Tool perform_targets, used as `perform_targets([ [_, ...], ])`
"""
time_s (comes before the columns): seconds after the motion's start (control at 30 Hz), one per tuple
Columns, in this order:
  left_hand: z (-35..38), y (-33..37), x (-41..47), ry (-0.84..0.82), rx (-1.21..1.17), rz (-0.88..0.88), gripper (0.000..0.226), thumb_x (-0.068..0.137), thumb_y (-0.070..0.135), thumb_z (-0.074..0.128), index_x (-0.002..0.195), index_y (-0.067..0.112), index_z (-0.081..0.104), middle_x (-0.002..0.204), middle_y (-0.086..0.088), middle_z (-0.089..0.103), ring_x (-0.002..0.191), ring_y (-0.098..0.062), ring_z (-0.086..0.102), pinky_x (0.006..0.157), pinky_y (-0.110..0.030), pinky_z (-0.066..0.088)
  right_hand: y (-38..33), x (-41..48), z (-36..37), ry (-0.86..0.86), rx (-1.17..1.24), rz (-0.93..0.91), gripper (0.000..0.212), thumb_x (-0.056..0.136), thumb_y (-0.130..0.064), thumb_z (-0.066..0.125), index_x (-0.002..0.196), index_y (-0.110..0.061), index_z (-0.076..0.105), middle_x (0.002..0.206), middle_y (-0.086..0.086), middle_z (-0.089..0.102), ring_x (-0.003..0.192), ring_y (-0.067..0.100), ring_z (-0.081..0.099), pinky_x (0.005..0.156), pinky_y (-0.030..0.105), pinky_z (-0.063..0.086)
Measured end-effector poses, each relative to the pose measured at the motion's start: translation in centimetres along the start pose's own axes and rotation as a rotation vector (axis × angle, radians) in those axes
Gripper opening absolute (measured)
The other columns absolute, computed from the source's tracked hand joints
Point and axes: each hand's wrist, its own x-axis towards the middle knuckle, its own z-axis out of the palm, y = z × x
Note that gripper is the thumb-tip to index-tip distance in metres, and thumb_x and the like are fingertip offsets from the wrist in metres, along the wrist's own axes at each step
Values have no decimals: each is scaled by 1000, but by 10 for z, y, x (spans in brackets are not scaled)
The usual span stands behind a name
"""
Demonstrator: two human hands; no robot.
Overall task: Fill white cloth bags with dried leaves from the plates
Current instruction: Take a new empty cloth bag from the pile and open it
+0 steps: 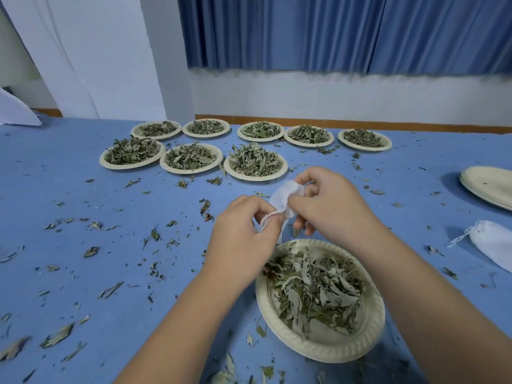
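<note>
White cloth bag, pinched by left hand and right hand, hangs between near plate and heaped plates.

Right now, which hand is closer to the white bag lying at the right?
Right. The right hand is left of the lying bag; the left hand is farther left, past the right hand.
</note>
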Motion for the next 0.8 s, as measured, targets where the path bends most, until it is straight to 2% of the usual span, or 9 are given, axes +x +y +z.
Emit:
perform_targets([
  [0.1, -2, 2, 2, 10, -148, -161, 19, 91, 30, 61, 75, 18, 63, 66, 11, 56, 50, 1, 43, 47, -13, 31, 1, -1, -1, 12, -81, -92, 21, 80, -7, 59, 84, -26, 53, 64, 4, 61, 63, 20, 66, 59, 43, 57],
  [0.23, -5, 0, 5, 57, -186, -247, 19, 92, 29, 58, 77, 17, 59, 75, 1, 55, 44, -1, 38, 45, -12, 30, 3, -2, -4, -6, -173, -144, 21, 76, -7, 62, 80, -26, 53, 69, -4, 56, 54, 8, 51, 58, 35, 51],
  [0.37, -4, 2, 2, -23, 82, -145, 11, 87, 34, 58, 80, 29, 52, 76, 7, 53, 59, -7, 44, 53, -25, 31, 0, -5, -4, -55, -116, -142, 24, 77, -4, 59, 81, -27, 52, 71, 0, 58, 55, 17, 64, 55, 34, 55],
  [0.43, -4, 3, 1, -64, 178, -118, 8, 86, 31, 57, 85, 29, 50, 70, 5, 53, 61, -9, 48, 51, -31, 36, -1, -5, -3, -64, -124, -178, 25, 77, -4, 59, 81, -27, 52, 71, -1, 57, 55, 12, 62, 53, 27, 51],
  [0.5, -7, 3, 1, -18, 253, -85, 9, 88, 21, 54, 93, 27, 49, 65, 5, 51, 57, -13, 49, 48, -33, 38, -2, -7, -3, -56, -132, -231, 24, 77, -3, 60, 81, -25, 53, 72, -6, 55, 57, 3, 53, 52, 16, 42],
  [0.57, -14, 5, 1, 113, 263, -25, 18, 88, 18, 52, 103, 26, 47, 65, 8, 49, 56, -10, 48, 46, -31, 32, -4, -9, -2, -58, -31, -277, 27, 77, 1, 59, 81, -25, 54, 78, -10, 55, 60, -3, 50, 58, 12, 40],
  [0.67, -27, 10, -3, 237, 272, 98, 26, 86, 24, 50, 108, 33, 41, 66, 16, 44, 56, -2, 45, 46, -23, 26, -4, -10, 4, -45, 201, -260, 35, 76, 9, 54, 83, -25, 56, 79, -17, 58, 74, -2, 57, 64, 16, 46],
  [0.73, -28, 9, -4, 168, 330, 140, 27, 86, 21, 52, 111, 29, 45, 65, 17, 39, 55, -4, 42, 46, -22, 26, 0, -8, 8, -38, 164, -214, 34, 77, 6, 55, 85, -27, 54, 80, -13, 58, 72, 1, 60, 65, 20, 49],
  [0.8, -26, 5, -3, 6, 410, 106, 27, 87, 17, 54, 113, 24, 49, 64, 14, 38, 58, -9, 41, 47, -27, 28, 5, -6, 10, -68, 29, -107, 29, 78, -3, 57, 87, -30, 51, 78, -6, 60, 63, 10, 64, 60, 33, 53],
])
